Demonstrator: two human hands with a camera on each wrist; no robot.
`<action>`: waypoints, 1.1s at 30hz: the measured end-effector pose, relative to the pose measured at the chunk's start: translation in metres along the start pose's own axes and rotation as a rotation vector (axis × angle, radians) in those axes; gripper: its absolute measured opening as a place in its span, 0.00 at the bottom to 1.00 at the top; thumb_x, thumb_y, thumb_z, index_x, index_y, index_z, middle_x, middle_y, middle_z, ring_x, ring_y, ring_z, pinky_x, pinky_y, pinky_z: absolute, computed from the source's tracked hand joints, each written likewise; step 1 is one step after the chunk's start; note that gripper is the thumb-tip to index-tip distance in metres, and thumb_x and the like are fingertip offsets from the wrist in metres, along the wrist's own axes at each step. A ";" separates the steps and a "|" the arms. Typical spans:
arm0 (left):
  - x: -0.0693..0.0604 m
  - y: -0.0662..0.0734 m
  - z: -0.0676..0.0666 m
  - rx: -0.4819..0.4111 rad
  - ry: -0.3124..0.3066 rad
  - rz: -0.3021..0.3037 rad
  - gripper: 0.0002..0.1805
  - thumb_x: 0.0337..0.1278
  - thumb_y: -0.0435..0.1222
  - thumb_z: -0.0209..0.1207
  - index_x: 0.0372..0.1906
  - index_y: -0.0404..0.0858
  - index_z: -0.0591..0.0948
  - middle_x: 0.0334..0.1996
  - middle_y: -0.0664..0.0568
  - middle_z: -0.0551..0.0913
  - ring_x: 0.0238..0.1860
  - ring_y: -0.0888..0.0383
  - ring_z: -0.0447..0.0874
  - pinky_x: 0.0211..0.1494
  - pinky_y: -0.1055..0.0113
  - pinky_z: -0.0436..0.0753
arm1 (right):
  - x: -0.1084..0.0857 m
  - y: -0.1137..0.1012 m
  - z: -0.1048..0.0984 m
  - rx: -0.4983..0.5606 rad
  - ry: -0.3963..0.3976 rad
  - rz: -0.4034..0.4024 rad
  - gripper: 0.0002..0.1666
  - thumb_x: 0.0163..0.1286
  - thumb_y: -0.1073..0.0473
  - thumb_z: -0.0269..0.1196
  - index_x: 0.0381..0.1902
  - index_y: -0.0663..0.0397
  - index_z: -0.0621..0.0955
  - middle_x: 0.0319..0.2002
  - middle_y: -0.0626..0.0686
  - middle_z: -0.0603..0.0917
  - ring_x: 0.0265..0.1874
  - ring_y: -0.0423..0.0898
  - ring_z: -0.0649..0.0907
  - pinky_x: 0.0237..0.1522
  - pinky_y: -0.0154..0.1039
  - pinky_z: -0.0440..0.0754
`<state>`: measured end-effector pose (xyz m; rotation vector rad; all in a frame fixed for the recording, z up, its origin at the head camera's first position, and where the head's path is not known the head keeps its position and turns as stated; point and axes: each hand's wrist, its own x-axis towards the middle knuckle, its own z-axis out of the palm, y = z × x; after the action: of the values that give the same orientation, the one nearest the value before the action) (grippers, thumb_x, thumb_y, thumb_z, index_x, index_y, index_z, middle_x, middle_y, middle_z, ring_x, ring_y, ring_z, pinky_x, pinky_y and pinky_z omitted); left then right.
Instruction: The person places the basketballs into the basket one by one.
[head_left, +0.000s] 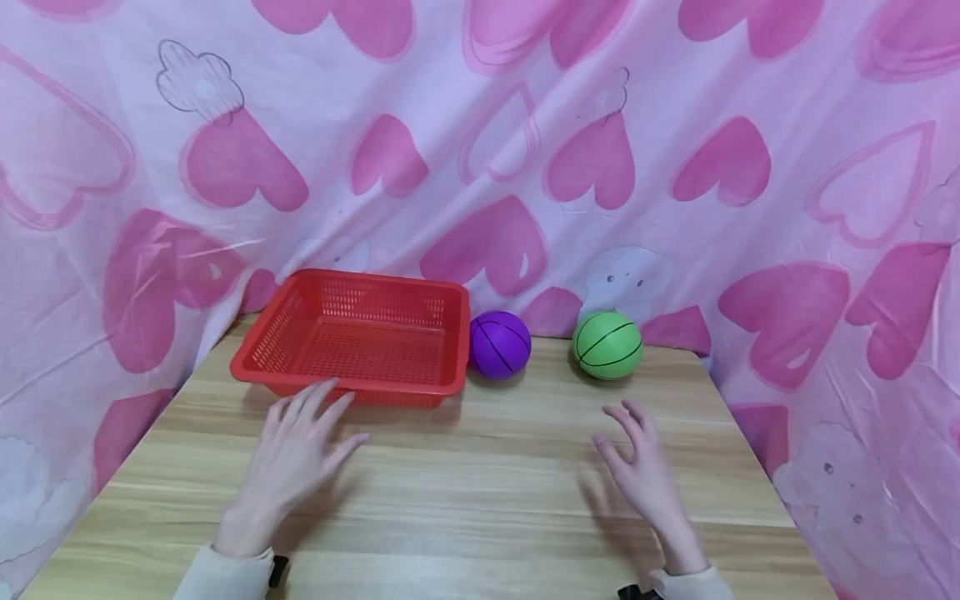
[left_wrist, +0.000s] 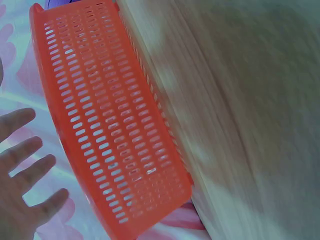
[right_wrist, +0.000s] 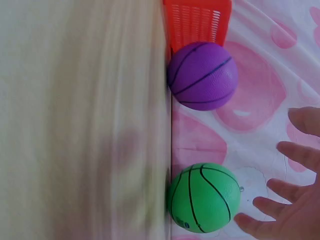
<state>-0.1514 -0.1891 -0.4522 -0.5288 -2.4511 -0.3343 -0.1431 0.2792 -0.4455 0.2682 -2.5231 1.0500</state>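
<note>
A red plastic basket (head_left: 348, 387) with slotted walls stands at the back left of the table. Touching or nearly touching its right side is a purple ball (head_left: 500, 345) with black basketball lines. Farther right sits a green ball (head_left: 607, 345) of the same kind. My left hand (head_left: 296, 450), fingers spread, hovers by the basket's front rim; whether it touches cannot be told. In the left wrist view the slotted basket wall (left_wrist: 110, 115) lies beside the fingers. My right hand (head_left: 637, 467) is held above the table in front of the green ball, fingers apart and holding nothing.
The wooden table (head_left: 465, 500) narrows toward the back in the head view. A pink cloth (head_left: 480, 125) printed with hearts hangs behind it and along both sides, close behind the basket and balls.
</note>
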 end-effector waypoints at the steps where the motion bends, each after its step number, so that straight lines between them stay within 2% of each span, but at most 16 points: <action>1: 0.003 0.000 0.001 -0.004 0.010 0.009 0.33 0.55 0.61 0.59 0.56 0.40 0.81 0.60 0.38 0.74 0.59 0.37 0.71 0.56 0.38 0.66 | 0.002 0.001 -0.003 0.031 0.009 0.012 0.23 0.66 0.63 0.66 0.58 0.63 0.77 0.65 0.69 0.65 0.63 0.69 0.66 0.56 0.69 0.65; 4: 0.011 0.002 0.003 -0.020 0.014 0.018 0.30 0.55 0.57 0.62 0.54 0.39 0.82 0.57 0.39 0.76 0.57 0.39 0.73 0.53 0.42 0.67 | 0.008 0.005 -0.012 0.089 0.014 0.048 0.18 0.67 0.64 0.65 0.54 0.63 0.78 0.63 0.67 0.68 0.62 0.65 0.68 0.54 0.66 0.68; 7: 0.020 0.004 0.005 -0.044 -0.018 0.002 0.29 0.53 0.55 0.64 0.54 0.40 0.82 0.54 0.42 0.78 0.55 0.42 0.74 0.52 0.45 0.66 | 0.016 0.008 -0.021 0.120 -0.007 0.065 0.14 0.68 0.63 0.64 0.50 0.61 0.80 0.61 0.63 0.70 0.61 0.59 0.70 0.53 0.61 0.73; 10: 0.029 0.004 0.003 -0.069 -0.072 -0.017 0.29 0.52 0.54 0.67 0.53 0.40 0.83 0.51 0.44 0.80 0.53 0.44 0.75 0.52 0.47 0.66 | 0.026 0.014 -0.028 0.152 -0.039 0.069 0.13 0.69 0.61 0.65 0.49 0.61 0.80 0.58 0.61 0.72 0.59 0.54 0.72 0.52 0.47 0.78; 13: 0.039 0.004 0.000 -0.101 -0.119 -0.024 0.29 0.49 0.54 0.70 0.52 0.41 0.84 0.48 0.46 0.82 0.51 0.46 0.76 0.51 0.48 0.67 | 0.039 0.023 -0.034 0.192 -0.071 0.097 0.15 0.70 0.59 0.64 0.50 0.63 0.80 0.55 0.59 0.75 0.56 0.47 0.74 0.48 0.32 0.78; 15: 0.044 0.003 -0.002 -0.123 -0.127 -0.024 0.29 0.46 0.55 0.71 0.51 0.41 0.84 0.46 0.46 0.83 0.48 0.47 0.77 0.49 0.49 0.68 | 0.047 0.031 -0.037 0.238 -0.089 0.122 0.17 0.70 0.59 0.63 0.50 0.65 0.78 0.52 0.58 0.77 0.53 0.42 0.76 0.46 0.28 0.77; 19: 0.053 -0.002 -0.003 -0.171 -0.099 -0.048 0.31 0.41 0.56 0.73 0.49 0.41 0.85 0.44 0.47 0.84 0.46 0.48 0.78 0.47 0.52 0.70 | 0.064 0.049 -0.041 0.391 -0.097 0.170 0.20 0.71 0.61 0.62 0.52 0.73 0.74 0.46 0.54 0.81 0.46 0.36 0.80 0.45 0.30 0.79; 22: 0.058 -0.006 -0.001 -0.218 -0.093 -0.082 0.32 0.40 0.58 0.73 0.48 0.42 0.85 0.44 0.49 0.83 0.46 0.49 0.78 0.47 0.52 0.71 | 0.076 0.062 -0.042 0.487 -0.079 0.212 0.23 0.71 0.61 0.62 0.54 0.77 0.71 0.46 0.51 0.81 0.44 0.36 0.81 0.45 0.33 0.80; 25: 0.060 -0.009 0.004 -0.266 -0.099 -0.114 0.30 0.41 0.56 0.74 0.48 0.41 0.85 0.43 0.51 0.83 0.46 0.50 0.78 0.49 0.52 0.70 | 0.087 0.074 -0.043 0.494 -0.059 0.269 0.28 0.72 0.58 0.62 0.58 0.76 0.69 0.51 0.54 0.79 0.45 0.35 0.80 0.47 0.35 0.80; 28: 0.061 -0.013 0.009 -0.290 -0.096 -0.125 0.28 0.40 0.53 0.75 0.46 0.40 0.85 0.40 0.51 0.83 0.45 0.50 0.77 0.50 0.52 0.69 | 0.098 0.084 -0.042 0.484 -0.041 0.308 0.32 0.72 0.57 0.62 0.64 0.72 0.66 0.59 0.64 0.72 0.47 0.34 0.78 0.46 0.33 0.80; 30: 0.059 -0.015 0.012 -0.290 -0.097 -0.129 0.27 0.40 0.51 0.76 0.44 0.40 0.85 0.39 0.51 0.83 0.43 0.51 0.77 0.49 0.53 0.68 | 0.105 0.085 -0.042 0.488 -0.032 0.331 0.33 0.72 0.57 0.62 0.66 0.70 0.64 0.63 0.69 0.67 0.50 0.38 0.77 0.45 0.31 0.79; 33: 0.058 -0.017 0.016 -0.282 -0.100 -0.128 0.26 0.41 0.52 0.75 0.43 0.40 0.85 0.38 0.51 0.82 0.42 0.52 0.77 0.47 0.55 0.67 | 0.117 0.093 -0.041 0.471 -0.004 0.340 0.35 0.71 0.55 0.63 0.67 0.65 0.64 0.64 0.66 0.65 0.54 0.44 0.74 0.46 0.30 0.77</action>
<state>-0.2100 -0.1818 -0.4316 -0.5170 -2.5559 -0.7305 -0.2675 0.3708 -0.4291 -0.0384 -2.3414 1.7758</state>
